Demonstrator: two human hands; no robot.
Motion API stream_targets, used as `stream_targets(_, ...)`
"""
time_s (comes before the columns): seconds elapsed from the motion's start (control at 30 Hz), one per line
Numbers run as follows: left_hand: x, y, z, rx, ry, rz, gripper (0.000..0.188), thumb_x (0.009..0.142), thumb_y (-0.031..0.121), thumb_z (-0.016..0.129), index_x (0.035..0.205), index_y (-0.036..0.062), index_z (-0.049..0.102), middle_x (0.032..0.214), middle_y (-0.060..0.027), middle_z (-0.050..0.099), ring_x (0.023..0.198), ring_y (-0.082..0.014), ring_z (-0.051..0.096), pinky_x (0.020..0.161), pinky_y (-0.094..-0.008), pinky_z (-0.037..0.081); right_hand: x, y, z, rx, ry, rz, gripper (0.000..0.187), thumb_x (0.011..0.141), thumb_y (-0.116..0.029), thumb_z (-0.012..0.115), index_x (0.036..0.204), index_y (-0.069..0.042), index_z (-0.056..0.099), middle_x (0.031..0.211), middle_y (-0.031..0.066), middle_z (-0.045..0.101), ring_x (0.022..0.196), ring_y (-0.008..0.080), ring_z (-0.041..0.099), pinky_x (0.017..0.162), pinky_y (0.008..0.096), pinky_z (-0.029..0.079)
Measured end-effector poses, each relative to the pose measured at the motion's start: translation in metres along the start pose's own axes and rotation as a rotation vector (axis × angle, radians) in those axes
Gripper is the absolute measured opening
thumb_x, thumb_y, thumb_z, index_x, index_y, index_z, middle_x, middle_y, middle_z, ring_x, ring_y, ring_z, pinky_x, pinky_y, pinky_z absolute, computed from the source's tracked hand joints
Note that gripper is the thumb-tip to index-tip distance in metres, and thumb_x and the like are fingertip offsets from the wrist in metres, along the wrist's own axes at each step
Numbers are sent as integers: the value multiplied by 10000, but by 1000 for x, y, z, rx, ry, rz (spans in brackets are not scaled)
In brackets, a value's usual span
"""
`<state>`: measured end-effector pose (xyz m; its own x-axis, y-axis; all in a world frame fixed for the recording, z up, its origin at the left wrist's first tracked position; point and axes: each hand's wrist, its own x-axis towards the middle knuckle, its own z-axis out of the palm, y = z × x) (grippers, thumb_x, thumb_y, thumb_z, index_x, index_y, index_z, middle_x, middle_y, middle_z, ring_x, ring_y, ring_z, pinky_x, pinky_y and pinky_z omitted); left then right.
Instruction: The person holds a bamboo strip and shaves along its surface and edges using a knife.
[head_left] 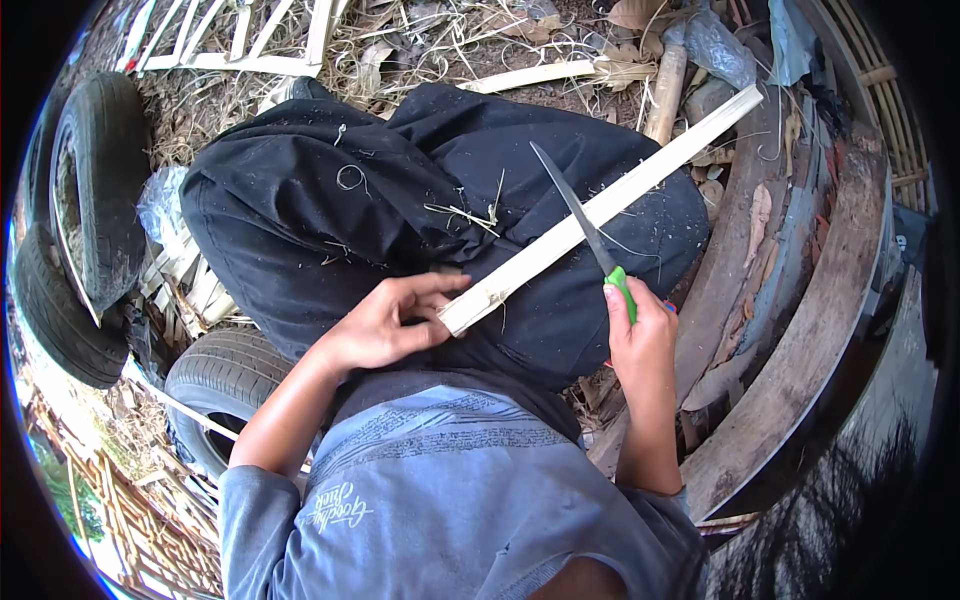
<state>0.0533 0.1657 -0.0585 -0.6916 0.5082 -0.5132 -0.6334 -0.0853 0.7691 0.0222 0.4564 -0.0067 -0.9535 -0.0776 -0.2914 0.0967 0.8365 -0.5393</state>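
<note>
A long pale strip of split bamboo (660, 166) slants across my lap from lower left to upper right. Its near end is held by my left hand (378, 328), with the thumb and fingers closed around it. My right hand (645, 338) grips the green handle of a knife (577, 208). The knife's dark, narrow blade points up and to the left, crossing over the strip near its middle. Thin shavings (465, 216) lie on my dark trousers (290, 215), beneath the strip.
Old tyres (105, 190) stand at the left, and another tyre (228, 372) lies beside my left forearm. Weathered wooden boards (800, 390) curve along the right. Several pale bamboo slats (225, 63) and many shavings cover the ground ahead. Clear plastic (718, 50) lies at the upper right.
</note>
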Motion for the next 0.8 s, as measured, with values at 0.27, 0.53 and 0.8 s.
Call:
stream_targets(0.27,21,-12,1,-137,-311,-159,367,1005,335,509,907,9,648,735,-3,593,671,-78,521,680,-238,428,-4,-6,2,54,7,-46,213,930,-180,611,951,32,607,794,213,637,712,409,626,599,446,475)
stream_targets(0.53,15,-6,28,-12,-359,-126,424,1028,422,411,873,51,546,756,11,535,757,-101,470,745,-272,394,-19,-15,9,65,-150,-185,247,903,-253,654,852,-30,562,711,140,611,620,352,628,524,426,478)
stream_targets(0.8,3,0,18,98,-317,-172,378,1020,367,459,914,18,558,785,-8,528,768,-104,476,727,-277,417,-21,-1,25,20,-125,-294,317,872,-314,679,786,-52,523,674,94,568,574,312,605,501,411,477)
